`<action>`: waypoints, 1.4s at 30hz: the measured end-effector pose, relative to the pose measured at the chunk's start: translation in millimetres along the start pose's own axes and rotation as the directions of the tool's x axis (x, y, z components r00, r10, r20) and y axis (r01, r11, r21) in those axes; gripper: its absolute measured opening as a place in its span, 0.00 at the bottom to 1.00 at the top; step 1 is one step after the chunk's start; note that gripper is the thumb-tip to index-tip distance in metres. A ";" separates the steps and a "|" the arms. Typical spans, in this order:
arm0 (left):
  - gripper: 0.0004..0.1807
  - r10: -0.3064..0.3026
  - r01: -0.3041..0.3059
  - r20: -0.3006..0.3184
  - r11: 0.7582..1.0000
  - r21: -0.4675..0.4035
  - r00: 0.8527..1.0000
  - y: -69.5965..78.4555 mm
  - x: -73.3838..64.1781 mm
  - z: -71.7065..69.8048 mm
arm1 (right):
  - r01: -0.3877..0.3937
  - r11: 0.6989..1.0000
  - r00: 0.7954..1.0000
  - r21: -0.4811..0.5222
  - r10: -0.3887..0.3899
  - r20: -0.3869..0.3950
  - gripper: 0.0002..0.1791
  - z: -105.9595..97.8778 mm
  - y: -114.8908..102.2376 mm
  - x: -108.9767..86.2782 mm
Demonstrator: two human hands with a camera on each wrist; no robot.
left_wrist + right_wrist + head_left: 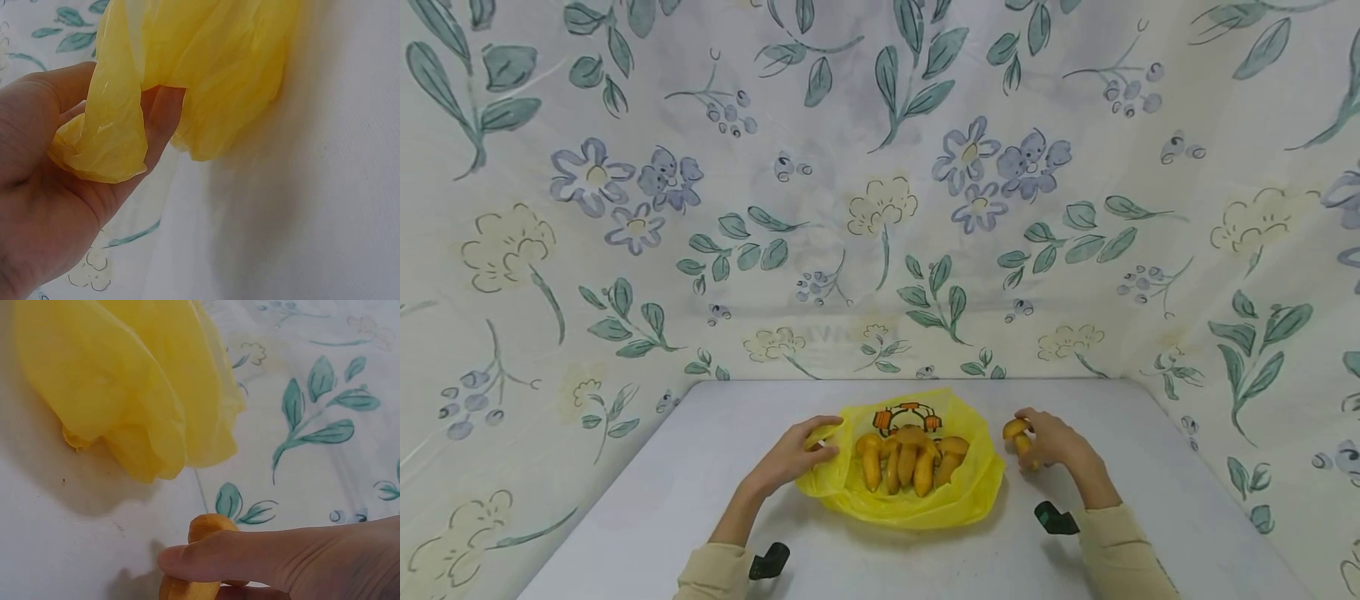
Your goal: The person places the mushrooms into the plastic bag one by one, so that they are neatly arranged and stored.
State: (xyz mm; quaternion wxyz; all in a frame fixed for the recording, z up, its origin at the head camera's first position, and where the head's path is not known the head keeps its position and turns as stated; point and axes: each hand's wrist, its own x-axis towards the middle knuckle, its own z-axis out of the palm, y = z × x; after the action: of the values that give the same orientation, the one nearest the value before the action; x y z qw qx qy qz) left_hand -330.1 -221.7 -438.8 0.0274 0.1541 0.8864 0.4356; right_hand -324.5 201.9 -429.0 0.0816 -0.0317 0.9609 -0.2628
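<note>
A thin yellow plastic bag lies spread on the table, its mouth open toward the head camera. Several orange-brown mushrooms lie side by side in it, caps away from me, under a black and orange print. At the bag's left edge, my left hand holds a loose fold of plastic between thumb and fingers. To the right of the bag, my right hand grips a single mushroom by its side. The thumb lies across this mushroom in the right wrist view.
The white table ends at a floral-patterned cloth behind and at both sides. Dark wrist-camera mounts stick out inward from each forearm, the left one and the right one, low over the table.
</note>
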 end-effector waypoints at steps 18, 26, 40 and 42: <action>0.25 0.010 -0.010 -0.003 1.000 0.007 1.000 -1.4 0.2 0.6 | 0.044 0.999 0.998 -0.010 -0.045 -0.037 0.40 -7.3 -4.0 -4.2; 0.25 0.012 -0.012 -0.004 1.000 0.005 1.000 -1.2 0.2 0.5 | 0.073 0.997 0.995 -0.037 -0.076 -0.070 0.39 -11.0 -11.0 -7.2; 0.25 0.016 -0.016 -0.003 1.000 -0.002 1.000 -1.6 -0.9 -0.3 | 0.101 0.995 0.989 -0.024 -0.103 -0.111 0.40 -15.6 -22.5 -14.6; 0.25 0.014 -0.014 -0.005 1.000 0.002 1.000 -1.6 -0.6 -0.4 | 0.110 0.994 0.986 -0.027 -0.112 -0.121 0.40 -15.6 -24.7 -15.6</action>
State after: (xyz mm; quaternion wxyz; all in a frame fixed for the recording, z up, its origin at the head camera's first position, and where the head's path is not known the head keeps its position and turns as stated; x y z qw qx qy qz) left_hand -329.9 -223.1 -439.9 0.0220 0.1592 0.8857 0.4355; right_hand -311.4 190.2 -401.0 0.0073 -0.0698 0.9634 -0.2587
